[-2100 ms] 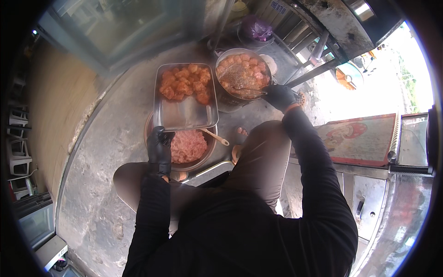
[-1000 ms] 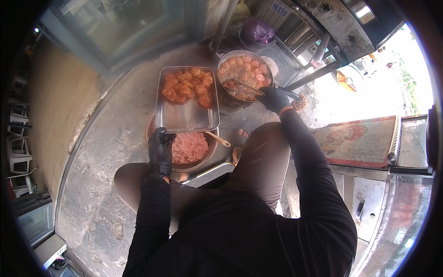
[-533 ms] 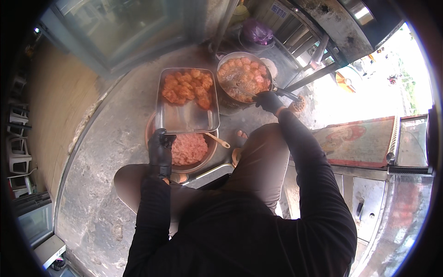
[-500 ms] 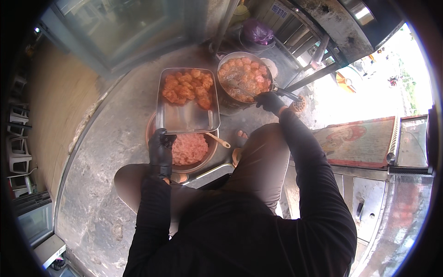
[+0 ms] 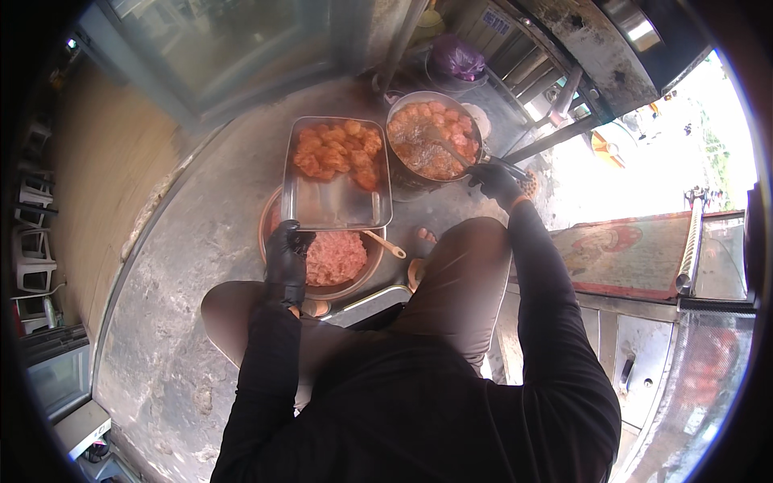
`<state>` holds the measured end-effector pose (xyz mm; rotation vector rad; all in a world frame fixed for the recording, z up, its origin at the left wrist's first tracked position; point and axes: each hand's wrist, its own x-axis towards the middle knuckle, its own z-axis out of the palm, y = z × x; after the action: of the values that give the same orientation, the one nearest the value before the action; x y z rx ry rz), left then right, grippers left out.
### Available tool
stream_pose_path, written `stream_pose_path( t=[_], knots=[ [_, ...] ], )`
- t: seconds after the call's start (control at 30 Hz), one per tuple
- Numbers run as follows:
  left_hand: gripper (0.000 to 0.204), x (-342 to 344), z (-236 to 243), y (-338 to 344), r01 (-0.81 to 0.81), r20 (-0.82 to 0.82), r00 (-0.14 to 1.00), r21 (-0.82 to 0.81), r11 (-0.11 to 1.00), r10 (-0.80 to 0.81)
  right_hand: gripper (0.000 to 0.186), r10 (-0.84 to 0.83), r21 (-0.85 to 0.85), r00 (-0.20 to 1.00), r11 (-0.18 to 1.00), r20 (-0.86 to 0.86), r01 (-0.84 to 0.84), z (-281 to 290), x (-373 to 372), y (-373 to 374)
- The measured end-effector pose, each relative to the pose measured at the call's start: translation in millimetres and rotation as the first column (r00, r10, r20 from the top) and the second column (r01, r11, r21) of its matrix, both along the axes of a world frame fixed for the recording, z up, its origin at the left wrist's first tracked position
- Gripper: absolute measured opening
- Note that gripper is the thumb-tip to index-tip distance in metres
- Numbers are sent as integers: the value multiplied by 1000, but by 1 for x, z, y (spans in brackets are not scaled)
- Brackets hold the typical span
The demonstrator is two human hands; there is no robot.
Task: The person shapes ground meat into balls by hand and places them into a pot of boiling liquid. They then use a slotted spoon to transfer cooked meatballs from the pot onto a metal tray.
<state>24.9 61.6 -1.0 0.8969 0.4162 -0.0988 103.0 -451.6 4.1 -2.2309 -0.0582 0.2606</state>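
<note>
My left hand (image 5: 286, 256), in a black glove, is closed on the near left edge of a metal tray (image 5: 318, 212). Browned fried meat balls (image 5: 336, 153) lie in the tray's far half. My right hand (image 5: 497, 185), also gloved, grips the handle of a long-handled utensil (image 5: 452, 150), whose head is down among the balls and hidden. It works in a deep pot (image 5: 415, 184) of bubbling oil, where paler pink-orange balls (image 5: 451, 129) float on the far side. Below the tray, partly covered by it, a wide brown basin (image 5: 374, 270) holds raw pink minced meat (image 5: 336, 258).
A pale-handled spoon (image 5: 388, 244) leans over the basin's rim. The pot's black handle (image 5: 506, 167) juts right, beside a perforated round thing (image 5: 527, 184). Behind the pot sits a purple plastic bag (image 5: 456, 58). A metal cabinet (image 5: 644, 346) stands at my right, a glass-panelled frame (image 5: 233, 48) far left.
The utensil has moved farther into the pot and to the right, with my right hand shifting slightly right. My left hand keeps its hold on the tray. The whole view has shifted a little.
</note>
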Motion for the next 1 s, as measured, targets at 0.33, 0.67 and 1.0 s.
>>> stream_pose_path(
  t=[0.33,0.67,1.0],
  knots=[
    [17,0,-8,-3,28,-12,1000,46,999,-28,34,2,-60,995,998,102,4,98,8,107],
    [12,-8,-8,4,158,133,980,-38,987,-151,28,145,-248,936,967,321,-65,122,14,159],
    [18,-4,4,-8,80,33,996,2,997,-80,37,-113,-61,965,990,238,131,111,20,87]
  ],
)
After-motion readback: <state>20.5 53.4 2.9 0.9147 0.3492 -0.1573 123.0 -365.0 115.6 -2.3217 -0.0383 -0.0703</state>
